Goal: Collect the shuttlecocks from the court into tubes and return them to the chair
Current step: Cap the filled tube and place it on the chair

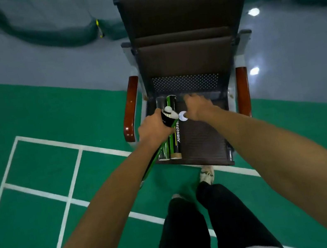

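Note:
My left hand [153,128] grips a green and black shuttlecock tube [167,120] that slants down toward the floor. A white shuttlecock [168,110] pokes out of its open top. My right hand [195,107] hovers palm down over the chair seat [202,138]. A round white cap [183,116] shows at its thumb side, seemingly pinched, right next to the tube's mouth. Two more tubes lie side by side on the left of the seat: a black and green printed tube [176,141] and a darker tube [166,153] beside it.
The brown chair [182,11] has wooden armrests [130,110] and stands at the court's edge. My legs and one shoe [207,174] are just in front of it. Green netting [48,23] lies bunched on the grey floor behind. White court lines [74,168] run on my left.

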Motion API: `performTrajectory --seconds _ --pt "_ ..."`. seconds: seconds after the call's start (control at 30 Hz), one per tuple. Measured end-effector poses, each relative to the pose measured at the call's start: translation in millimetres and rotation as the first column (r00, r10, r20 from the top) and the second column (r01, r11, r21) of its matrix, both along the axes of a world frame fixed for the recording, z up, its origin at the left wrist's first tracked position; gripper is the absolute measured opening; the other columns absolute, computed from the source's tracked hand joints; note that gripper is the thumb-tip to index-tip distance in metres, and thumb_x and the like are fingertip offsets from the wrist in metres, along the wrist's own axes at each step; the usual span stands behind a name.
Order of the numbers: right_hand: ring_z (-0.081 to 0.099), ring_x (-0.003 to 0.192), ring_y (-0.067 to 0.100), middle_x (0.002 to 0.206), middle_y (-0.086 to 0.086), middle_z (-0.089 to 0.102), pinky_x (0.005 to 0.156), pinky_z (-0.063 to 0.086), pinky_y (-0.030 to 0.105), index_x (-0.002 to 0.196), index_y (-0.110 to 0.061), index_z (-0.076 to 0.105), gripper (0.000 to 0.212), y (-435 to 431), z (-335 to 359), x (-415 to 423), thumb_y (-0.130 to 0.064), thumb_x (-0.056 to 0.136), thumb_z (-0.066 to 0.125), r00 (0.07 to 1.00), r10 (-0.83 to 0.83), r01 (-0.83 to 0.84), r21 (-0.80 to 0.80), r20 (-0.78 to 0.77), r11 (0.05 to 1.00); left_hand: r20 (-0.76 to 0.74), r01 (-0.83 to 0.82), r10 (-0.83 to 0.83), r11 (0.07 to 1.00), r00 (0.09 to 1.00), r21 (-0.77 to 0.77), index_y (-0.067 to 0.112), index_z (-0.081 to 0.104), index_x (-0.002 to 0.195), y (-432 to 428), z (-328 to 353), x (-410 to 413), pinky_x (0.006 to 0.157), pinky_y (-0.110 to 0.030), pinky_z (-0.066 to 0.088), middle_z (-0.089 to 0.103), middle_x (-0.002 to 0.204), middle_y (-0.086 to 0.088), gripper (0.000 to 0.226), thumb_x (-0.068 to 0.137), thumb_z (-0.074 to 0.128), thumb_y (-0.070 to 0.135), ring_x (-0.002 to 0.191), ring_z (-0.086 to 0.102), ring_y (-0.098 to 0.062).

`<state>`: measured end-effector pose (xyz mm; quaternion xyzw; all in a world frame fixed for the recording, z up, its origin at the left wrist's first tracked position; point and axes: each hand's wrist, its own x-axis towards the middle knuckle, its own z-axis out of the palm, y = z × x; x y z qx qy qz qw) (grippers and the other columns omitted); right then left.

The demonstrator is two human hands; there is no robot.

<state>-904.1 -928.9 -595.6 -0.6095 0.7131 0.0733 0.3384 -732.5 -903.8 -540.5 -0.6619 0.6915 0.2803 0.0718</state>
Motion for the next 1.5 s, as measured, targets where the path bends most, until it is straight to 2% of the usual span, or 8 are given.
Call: performTrajectory --seconds 0.47,0.7,0.8,0.97,1.03,1.17,1.33,1.5 --pt "0.043 0.130 0.041 0.144 0.015 0.040 0.104 0.040 0.053 0.145 -0.017 0.040 0.062 -67.2 -267.6 -2.6 -0.019 0.088 0.066 0.999 0.026 -0.023 0.104 -0.030 0.994 0.176 0.073 -0.094 0.990 0.980 0.122 0.014 0.063 0.115 -104.8 -230.2 -10.3 0.085 -0.040 0.052 0.069 0.107 -0.008 0.058 0.074 0.081 0.051 0.101 0.068 -0.033" --pt "0.032 0.141 0.043 0.161 0.012 0.020 0.108 0.037 0.060 0.156 -0.026 0.024 0.091 -94.7 -382.1 13.9 -0.017 0.082 0.077 0.997 0.067 -0.061 0.126 -0.047 0.990 0.237 0.094 -0.151 0.967 0.960 0.235 0.015 0.062 0.118 -116.4 -313.5 -8.0 0.080 -0.037 0.048 0.068 0.113 -0.007 0.063 0.073 0.082 0.055 0.105 0.067 -0.032" --pt "0.027 0.143 0.044 0.163 0.014 0.016 0.109 0.035 0.062 0.155 -0.027 0.028 0.085 -95.5 -406.7 17.7 -0.013 0.085 0.073 0.996 0.075 -0.068 0.139 -0.048 0.988 0.215 0.086 -0.140 0.966 0.967 0.243 0.017 0.062 0.117 -116.6 -326.4 -1.8 0.085 -0.040 0.055 0.069 0.110 -0.007 0.068 0.069 0.081 0.060 0.103 0.068 -0.032" --pt "0.042 0.127 0.042 0.141 0.019 0.040 0.099 0.047 0.054 0.139 -0.012 0.046 0.054 -79.3 -408.8 20.9 -0.002 0.089 0.062 0.995 0.083 -0.082 0.016 -0.061 0.997 0.239 0.098 -0.159 0.964 0.958 0.249 0.018 0.062 0.118 -124.9 -326.5 3.0 0.085 -0.041 0.056 0.069 0.108 -0.005 0.071 0.068 0.082 0.064 0.100 0.068 -0.029" --pt "0.045 0.124 0.041 0.136 0.018 0.043 0.098 0.049 0.051 0.135 -0.010 0.048 0.050 -72.8 -402.5 21.3 -0.004 0.088 0.066 0.990 -0.123 0.123 0.013 0.067 0.992 0.247 0.100 -0.162 0.964 0.955 0.245 0.017 0.062 0.117 -130.0 -318.7 1.3 0.080 -0.038 0.054 0.068 0.107 -0.004 0.069 0.068 0.083 0.061 0.098 0.067 -0.028" --pt "0.056 0.109 0.021 0.126 0.008 0.057 0.091 0.045 0.028 0.132 -0.013 0.052 0.054 -86.7 -346.4 15.7 -0.028 0.087 0.078 0.549 -0.693 0.726 0.146 0.467 0.672 0.209 0.103 -0.145 0.975 0.967 0.198 0.017 0.062 0.117 -142.6 -286.0 -10.5 0.077 -0.037 0.052 0.068 0.106 -0.005 0.067 0.069 0.081 0.059 0.098 0.068 -0.029" --pt "0.061 0.099 0.005 0.115 -0.011 0.061 0.078 0.050 0.015 0.129 -0.030 0.057 0.029 -113.3 -234.4 -1.4 -0.031 0.100 0.061 0.231 -0.593 0.756 0.241 0.771 0.608 0.122 0.166 -0.172 0.984 0.977 0.064 0.015 0.061 0.116 -159.5 -219.9 -34.4 0.079 -0.038 0.050 0.069 0.108 -0.009 0.065 0.071 0.080 0.057 0.101 0.068 -0.034" --pt "0.063 0.091 0.011 0.095 -0.012 0.065 0.078 0.054 0.039 0.096 -0.027 0.066 0.004 -123.2 -145.1 -26.3 -0.027 0.092 0.066 0.440 -0.462 0.727 -0.003 0.770 0.687 0.046 0.216 -0.213 0.974 0.976 -0.072 0.018 0.057 0.111 -173.0 -136.1 -64.1 0.080 -0.042 0.054 0.070 0.107 -0.010 0.067 0.068 0.076 0.065 0.101 0.068 -0.035"
